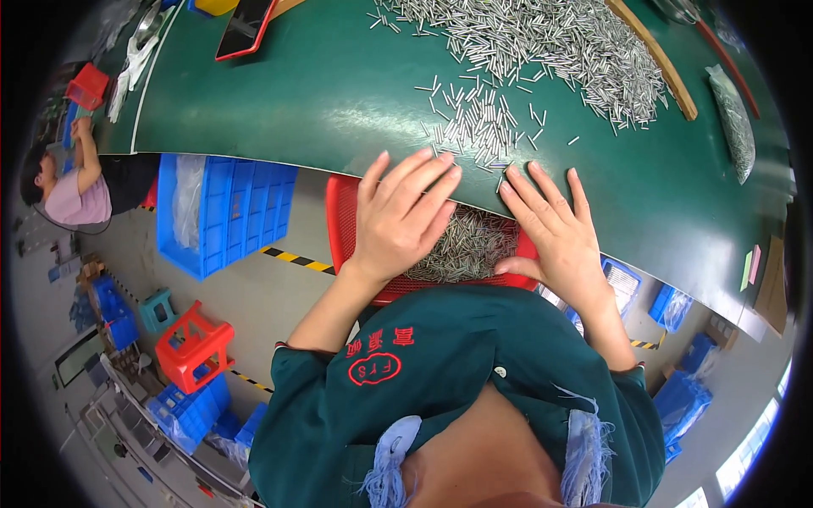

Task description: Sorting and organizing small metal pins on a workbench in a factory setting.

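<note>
A: How does your left hand (402, 222) stand?
B: You have it near the middle of the frame, palm down, its digits slightly spread at the table (296, 114) edge. Its tips come right up to the small cluster of metal pins (484, 127); you cannot tell from here whether any sit under them.
A: And your right hand (559, 237)?
B: You hold it wide, right of center, fingers fanned over the table edge, thumb stretched out toward the loose pins (470, 245) in the red basket (340, 222). That basket sits below the edge, between your two hands.
A: What else lies on your table?
B: You have a big heap of pins (550, 46) at the top of the frame, right of center, a wooden strip (669, 72) along its right side, a filled plastic bag (733, 127) at the upper right, and a red-edged phone (246, 30) at the upper left.
</note>
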{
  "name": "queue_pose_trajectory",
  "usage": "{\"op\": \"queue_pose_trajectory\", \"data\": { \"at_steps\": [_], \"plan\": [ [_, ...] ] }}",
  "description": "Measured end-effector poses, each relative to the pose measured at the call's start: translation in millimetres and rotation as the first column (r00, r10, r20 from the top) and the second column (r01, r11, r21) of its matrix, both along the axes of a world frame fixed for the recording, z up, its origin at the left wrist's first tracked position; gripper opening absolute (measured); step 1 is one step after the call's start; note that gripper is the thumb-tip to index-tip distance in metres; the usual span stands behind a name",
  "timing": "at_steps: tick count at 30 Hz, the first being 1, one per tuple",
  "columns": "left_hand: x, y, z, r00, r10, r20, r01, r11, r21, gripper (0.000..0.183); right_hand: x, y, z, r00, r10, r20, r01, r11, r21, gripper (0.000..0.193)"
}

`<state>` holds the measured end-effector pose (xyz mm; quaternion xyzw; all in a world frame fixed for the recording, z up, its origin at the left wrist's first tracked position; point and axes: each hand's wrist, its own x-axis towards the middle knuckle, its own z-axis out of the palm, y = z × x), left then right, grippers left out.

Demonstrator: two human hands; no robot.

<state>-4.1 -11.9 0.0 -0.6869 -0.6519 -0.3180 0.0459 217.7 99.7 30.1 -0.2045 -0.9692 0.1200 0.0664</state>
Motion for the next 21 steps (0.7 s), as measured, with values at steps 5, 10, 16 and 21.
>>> {"op": "queue_pose_trajectory", "data": {
  "at_steps": [5,10,16,21],
  "plan": [
    [-10.1,6.6,-2.7,0.988,0.154,-0.008,-0.154,0.987,-0.056,0.04,-7.3,-1.1,0.6,1.0,0.006,-0.022,-0.006,1.0,-0.026,0.097],
    [0.0,6.3,0.4,0.999,0.051,0.01,-0.05,0.995,-0.083,0.04,-16.7,-1.0,4.8,1.0,0.022,-0.016,-0.023,0.999,-0.048,0.094],
    [0.0,13.9,0.3,0.993,0.083,0.088,-0.08,0.996,-0.035,0.042,-13.6,-1.4,0.8,0.998,-0.017,-0.064,0.013,0.998,-0.061,0.097],
    [-0.3,18.6,4.1,1.0,0.01,0.013,-0.009,0.999,-0.037,0.046,-20.0,-2.2,1.3,0.99,-0.13,-0.046,0.129,0.991,-0.021,0.099]
  ]
}}
